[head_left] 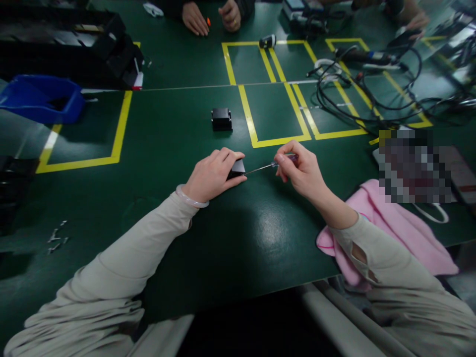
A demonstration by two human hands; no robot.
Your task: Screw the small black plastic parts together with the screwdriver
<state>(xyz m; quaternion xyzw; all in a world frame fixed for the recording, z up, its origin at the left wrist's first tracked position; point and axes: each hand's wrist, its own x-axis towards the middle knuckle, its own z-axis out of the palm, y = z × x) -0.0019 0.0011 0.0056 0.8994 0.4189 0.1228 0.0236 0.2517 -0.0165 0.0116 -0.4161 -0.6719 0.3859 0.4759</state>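
Note:
My left hand (213,174) is closed around a small black block (238,169) on the green table, fingers on its far side and thumb on its near side. A screwdriver (262,168) with a thin metal shaft is held by its handle in my right hand (299,166). Its tip reaches the right end of the block; whether it sits in a screw is too small to tell. Beyond my left hand stands a second black block (221,119), touched by neither hand.
A blue bin (44,99) and black racks (63,49) stand at the left. Small metal parts (57,238) lie near left. At right are a pink cloth (390,228) and black cables (375,101). Another person's hands (211,19) rest across the table.

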